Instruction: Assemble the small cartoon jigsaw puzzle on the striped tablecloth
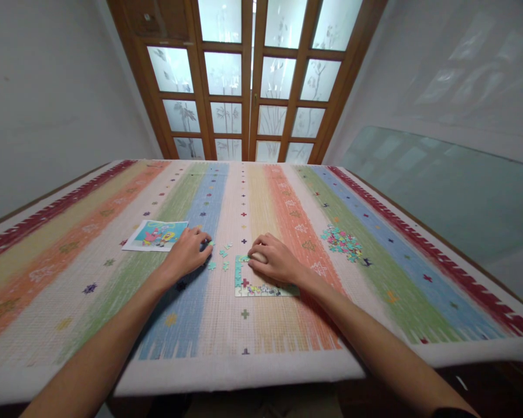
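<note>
A partly joined jigsaw puzzle [238, 281] lies on the table before me, with teal pieces along its left side and a multicoloured bottom row. My right hand [273, 259] rests over its upper part. The fingers are bent together at the top left corner, and whatever they pinch is hidden. To the left, my left hand [190, 251] is low over the cloth, thumb and forefinger curved with a gap between them. Several loose teal puzzle pieces [224, 253] lie between the two hands. Beside my left hand is a printed cartoon picture [150, 237], its right edge partly covered by the hand.
A heap of mixed puzzle pieces [343, 244] lies to the right of my right hand. The striped tablecloth [226, 325] covers the table to its front edge. Wooden doors with glass panes [224, 72] stand beyond, and a glass panel [444, 186] leans at the right wall.
</note>
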Demonstrator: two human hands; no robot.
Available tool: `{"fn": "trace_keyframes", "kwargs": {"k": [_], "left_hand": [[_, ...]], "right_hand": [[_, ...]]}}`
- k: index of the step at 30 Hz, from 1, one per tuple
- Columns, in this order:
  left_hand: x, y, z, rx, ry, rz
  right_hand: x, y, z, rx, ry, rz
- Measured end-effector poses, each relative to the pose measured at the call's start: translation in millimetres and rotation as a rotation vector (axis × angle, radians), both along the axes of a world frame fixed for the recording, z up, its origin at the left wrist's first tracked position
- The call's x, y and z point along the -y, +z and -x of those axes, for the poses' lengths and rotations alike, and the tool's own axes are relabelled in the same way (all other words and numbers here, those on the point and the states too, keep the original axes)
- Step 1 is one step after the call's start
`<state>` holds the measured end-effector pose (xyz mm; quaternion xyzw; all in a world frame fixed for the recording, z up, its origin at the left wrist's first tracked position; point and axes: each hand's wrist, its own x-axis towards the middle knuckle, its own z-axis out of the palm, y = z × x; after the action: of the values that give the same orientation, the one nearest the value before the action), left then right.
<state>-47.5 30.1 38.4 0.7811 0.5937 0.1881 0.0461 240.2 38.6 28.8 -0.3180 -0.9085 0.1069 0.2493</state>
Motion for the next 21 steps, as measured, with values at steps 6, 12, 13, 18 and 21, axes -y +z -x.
{"fn": "trace_keyframes", "kwargs": {"k": [6, 12, 13, 18, 21], "left_hand": [[-1.1, 1.9, 1.7, 0.055, -0.002, 0.008], [-2.6, 6.2, 3.6, 0.256, -0.004, 0.076], [-2.4, 8.0, 3.4, 0.300, -0.007, 0.102], [1.2, 16.5, -4.3, 0.518, -0.054, 0.238], [6.7, 17.2, -16.6, 0.657, -0.119, 0.330]], "right_hand": [[0.2, -1.9, 0.9, 0.011, 0.008, 0.004], [1.4, -0.7, 1.1, 0.020, 0.011, 0.003], [1.5, -0.5, 1.1, 0.014, 0.012, 0.004], [2.6, 1.4, 1.6, -0.065, 0.027, 0.018], [4.8, 2.5, 3.9, -0.116, 0.043, 0.024]]}}
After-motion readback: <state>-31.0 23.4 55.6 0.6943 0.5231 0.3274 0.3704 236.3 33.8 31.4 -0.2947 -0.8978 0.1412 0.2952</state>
